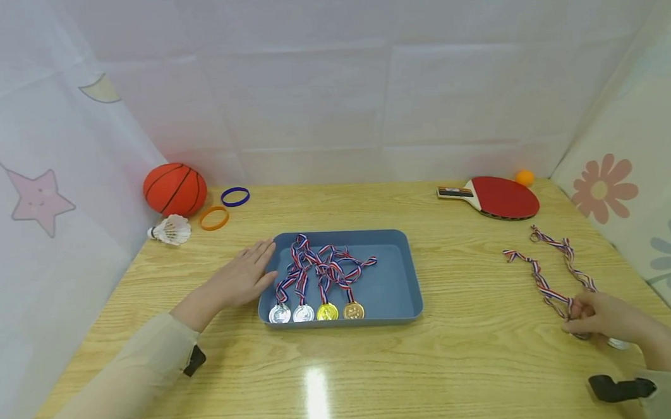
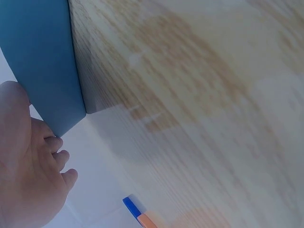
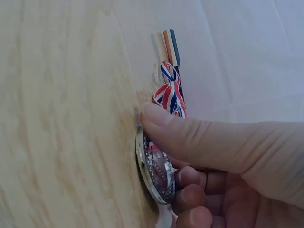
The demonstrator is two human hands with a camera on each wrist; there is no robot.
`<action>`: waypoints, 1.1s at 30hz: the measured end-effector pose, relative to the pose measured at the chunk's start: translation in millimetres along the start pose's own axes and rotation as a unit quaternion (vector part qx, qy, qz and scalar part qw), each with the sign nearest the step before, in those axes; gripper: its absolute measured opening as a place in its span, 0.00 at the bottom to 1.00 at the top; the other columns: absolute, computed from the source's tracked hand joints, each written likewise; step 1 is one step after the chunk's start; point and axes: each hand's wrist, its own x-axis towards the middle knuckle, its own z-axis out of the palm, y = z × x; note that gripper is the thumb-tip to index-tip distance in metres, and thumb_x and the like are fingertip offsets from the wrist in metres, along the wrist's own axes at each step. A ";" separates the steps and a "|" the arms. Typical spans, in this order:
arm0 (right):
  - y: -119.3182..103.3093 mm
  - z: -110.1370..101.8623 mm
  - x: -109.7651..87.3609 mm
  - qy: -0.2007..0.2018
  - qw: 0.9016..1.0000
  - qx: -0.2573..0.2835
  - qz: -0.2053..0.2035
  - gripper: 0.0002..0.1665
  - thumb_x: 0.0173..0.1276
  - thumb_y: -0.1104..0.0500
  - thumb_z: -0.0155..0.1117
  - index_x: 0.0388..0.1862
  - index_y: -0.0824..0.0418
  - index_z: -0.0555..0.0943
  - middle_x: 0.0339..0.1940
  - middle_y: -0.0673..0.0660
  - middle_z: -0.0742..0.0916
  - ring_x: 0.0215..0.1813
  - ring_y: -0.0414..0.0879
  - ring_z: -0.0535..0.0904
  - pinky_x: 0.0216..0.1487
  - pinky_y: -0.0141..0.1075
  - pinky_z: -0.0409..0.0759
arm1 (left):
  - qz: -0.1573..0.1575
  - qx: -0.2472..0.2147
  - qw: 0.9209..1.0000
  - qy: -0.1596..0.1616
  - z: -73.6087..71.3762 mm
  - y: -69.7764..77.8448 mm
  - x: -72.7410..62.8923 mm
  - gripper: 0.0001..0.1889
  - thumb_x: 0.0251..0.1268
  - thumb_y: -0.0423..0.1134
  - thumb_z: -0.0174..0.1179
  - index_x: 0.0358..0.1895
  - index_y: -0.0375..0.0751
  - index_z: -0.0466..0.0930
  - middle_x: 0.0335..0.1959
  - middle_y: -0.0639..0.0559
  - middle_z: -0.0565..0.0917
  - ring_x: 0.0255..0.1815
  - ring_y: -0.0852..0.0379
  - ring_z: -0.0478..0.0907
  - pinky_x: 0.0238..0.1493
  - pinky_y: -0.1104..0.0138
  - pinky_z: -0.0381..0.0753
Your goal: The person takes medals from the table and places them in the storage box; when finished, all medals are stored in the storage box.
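A blue-grey tray (image 1: 387, 276) holds several medals, silver, gold and bronze-coloured, lined up along its near wall with tangled striped ribbons (image 1: 333, 270) behind them. My left hand (image 1: 242, 274) rests at the tray's left rim, fingers extended; in the left wrist view its fingers lie by a tray corner (image 2: 47, 71). At the right, my right hand (image 1: 609, 315) pinches a medal (image 3: 159, 171) near its ribbon, thumb on top, the disc tilted close over the table. Its red, white and blue ribbon (image 1: 538, 281) trails away. A silver medal (image 1: 618, 344) lies partly hidden under that hand.
Back left are a small basketball (image 1: 175, 189), a shuttlecock (image 1: 171, 231), an orange wristband (image 1: 214, 218) and a blue wristband (image 1: 235, 197). Back right, a red table tennis paddle (image 1: 504, 197) lies beside an orange ball (image 1: 524, 178). White cloth (image 1: 319, 109) hangs behind the table.
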 end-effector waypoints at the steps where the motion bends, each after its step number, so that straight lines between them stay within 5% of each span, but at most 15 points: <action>1: 0.4 0.3 0.6 0.007 1.000 -0.012 -0.003 0.12 0.62 0.59 0.63 0.28 0.63 0.70 0.16 0.46 0.70 0.16 0.35 0.66 0.15 0.31 0.70 | 0.000 0.000 1.000 0.000 -0.1 0.0 0.0 0.33 0.72 0.46 0.43 0.69 0.26 0.48 0.70 0.33 0.50 0.70 0.37 0.45 0.66 0.48 0.48; 7: 2.6 0.0 2.9 0.058 0.995 -0.067 -0.053 0.13 0.61 0.61 0.64 0.24 0.61 0.70 0.17 0.44 0.70 0.19 0.34 0.64 0.17 0.31 0.66 | -0.001 0.003 1.000 0.000 -0.2 -0.7 0.2 0.33 0.72 0.47 0.42 0.69 0.26 0.48 0.70 0.34 0.50 0.70 0.38 0.45 0.66 0.49 0.47; 10: 0.0 -4.1 3.3 0.066 0.996 -0.061 -0.018 0.13 0.64 0.58 0.61 0.30 0.68 0.73 0.21 0.47 0.75 0.21 0.36 0.67 0.19 0.32 0.70 | -0.001 0.004 1.000 -0.001 0.1 -1.2 0.5 0.33 0.72 0.48 0.42 0.69 0.26 0.48 0.70 0.34 0.50 0.70 0.38 0.45 0.66 0.49 0.47; 14: -6.0 -10.2 4.2 0.091 0.995 -0.015 0.033 0.23 0.67 0.56 0.59 0.46 0.77 0.70 0.27 0.53 0.80 0.25 0.39 0.72 0.23 0.35 0.74 | -0.001 0.006 1.000 -0.002 0.8 -1.9 0.5 0.33 0.72 0.48 0.42 0.69 0.26 0.48 0.70 0.34 0.50 0.70 0.38 0.45 0.66 0.49 0.47; 19: -14.3 -18.9 6.2 0.155 0.985 0.080 -0.003 0.14 0.68 0.63 0.56 0.34 0.69 0.62 0.20 0.51 0.77 0.19 0.42 0.70 0.16 0.39 0.67 | 0.001 0.006 1.000 -0.002 0.9 -2.6 0.3 0.33 0.72 0.48 0.42 0.69 0.26 0.48 0.70 0.34 0.50 0.70 0.37 0.46 0.66 0.49 0.47; 24: -22.0 -29.5 9.9 0.211 0.962 0.165 -0.059 0.14 0.67 0.68 0.55 0.34 0.63 0.57 0.25 0.44 0.82 0.23 0.39 0.75 0.20 0.35 0.71 | 0.002 0.006 1.000 -0.003 0.6 -2.2 1.1 0.33 0.72 0.48 0.42 0.69 0.26 0.49 0.70 0.33 0.50 0.70 0.37 0.46 0.66 0.49 0.47; 33: -44.0 -44.2 19.1 0.246 0.891 0.355 -0.141 0.15 0.68 0.69 0.53 0.50 0.57 0.76 0.34 0.46 0.84 0.33 0.36 0.77 0.33 0.24 0.75 | -0.001 0.006 1.000 -0.005 0.2 -1.7 1.3 0.33 0.72 0.47 0.43 0.69 0.26 0.49 0.70 0.33 0.50 0.70 0.37 0.45 0.66 0.49 0.48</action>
